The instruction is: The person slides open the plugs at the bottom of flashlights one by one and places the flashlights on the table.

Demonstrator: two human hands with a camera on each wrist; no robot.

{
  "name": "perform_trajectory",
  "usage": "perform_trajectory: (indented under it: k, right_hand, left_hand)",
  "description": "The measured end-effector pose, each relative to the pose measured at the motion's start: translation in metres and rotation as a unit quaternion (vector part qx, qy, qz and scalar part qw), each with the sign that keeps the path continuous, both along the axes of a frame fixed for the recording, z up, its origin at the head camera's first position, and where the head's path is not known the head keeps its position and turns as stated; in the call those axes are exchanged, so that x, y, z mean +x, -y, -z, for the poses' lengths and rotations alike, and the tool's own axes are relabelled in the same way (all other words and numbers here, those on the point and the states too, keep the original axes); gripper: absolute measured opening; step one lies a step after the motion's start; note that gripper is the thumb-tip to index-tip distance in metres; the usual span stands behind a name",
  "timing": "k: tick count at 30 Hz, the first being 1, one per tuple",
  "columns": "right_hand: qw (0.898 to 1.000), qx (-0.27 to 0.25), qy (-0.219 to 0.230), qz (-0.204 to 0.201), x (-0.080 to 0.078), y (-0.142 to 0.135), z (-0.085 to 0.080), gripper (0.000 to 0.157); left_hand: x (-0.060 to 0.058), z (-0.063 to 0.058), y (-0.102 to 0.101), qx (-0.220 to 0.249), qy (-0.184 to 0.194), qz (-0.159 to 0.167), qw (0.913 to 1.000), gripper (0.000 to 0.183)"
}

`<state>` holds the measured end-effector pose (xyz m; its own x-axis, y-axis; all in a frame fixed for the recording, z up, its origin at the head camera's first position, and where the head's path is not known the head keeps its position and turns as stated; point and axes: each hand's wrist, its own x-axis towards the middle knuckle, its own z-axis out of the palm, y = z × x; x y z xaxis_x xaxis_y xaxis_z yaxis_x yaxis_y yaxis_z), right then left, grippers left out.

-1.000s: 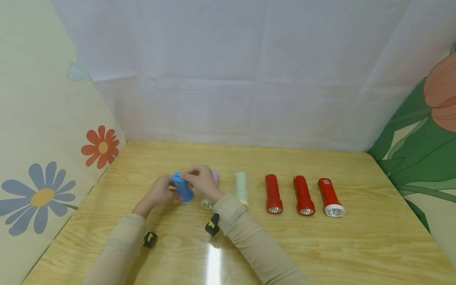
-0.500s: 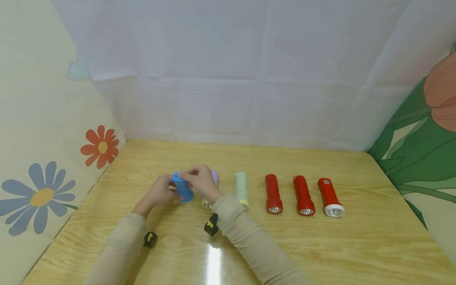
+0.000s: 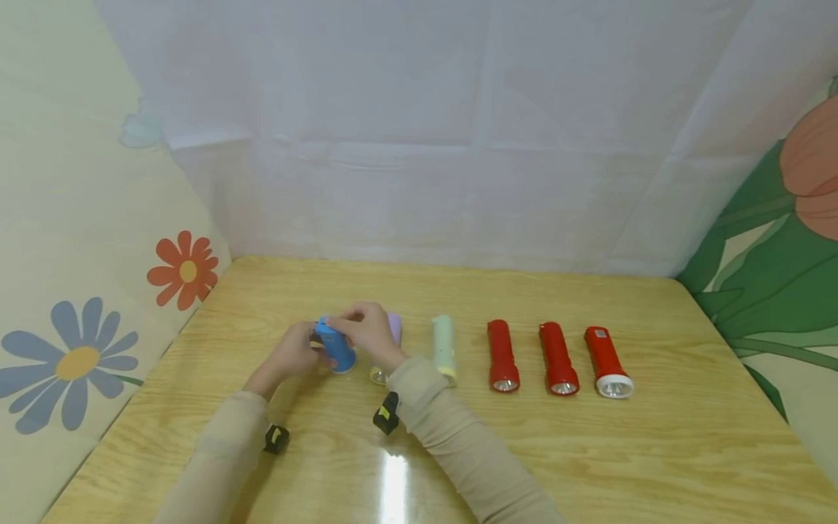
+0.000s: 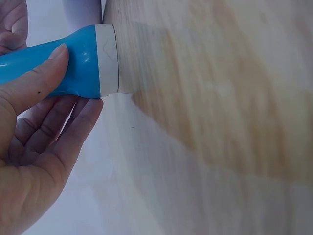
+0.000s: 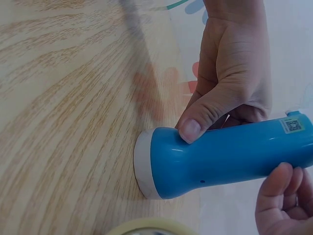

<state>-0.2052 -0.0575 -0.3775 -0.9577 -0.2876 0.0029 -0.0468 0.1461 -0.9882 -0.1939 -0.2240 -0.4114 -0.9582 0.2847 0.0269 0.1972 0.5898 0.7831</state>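
Note:
A blue flashlight (image 3: 337, 351) with a white rim stands upright on the table, lens end down. My left hand (image 3: 292, 355) holds it from the left, thumb (image 5: 193, 128) on the wide head and the other fingers around the far side. At the top, my right hand (image 3: 373, 336) pinches the tail end with curled fingers (image 5: 281, 183). A QR label (image 5: 293, 125) shows near that end. Just right of it lies a purple flashlight (image 3: 395, 324), partly hidden behind my right hand. Beyond that is a pale green flashlight (image 3: 443, 342).
Three red flashlights lie in a row to the right: a left one (image 3: 502, 353), a middle one (image 3: 557, 356) and one with a white head (image 3: 605, 356). The wooden table (image 3: 687, 437) ends at a white cloth backdrop (image 3: 458, 145).
My right hand and wrist have shifted very slightly left at the top of the blue flashlight. My left hand and the other flashlights stay in place.

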Motion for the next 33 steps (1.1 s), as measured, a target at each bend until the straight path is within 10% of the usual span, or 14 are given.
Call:
perform_trajectory:
  k: [33]
  right_hand:
    - [1.0, -0.002, 0.01, 0.02, 0.0002, 0.0055, 0.0024, 0.023]
  left_hand:
    - [0.0007, 0.0023, 0.0024, -0.001, -0.012, 0.006, 0.9999, 0.035]
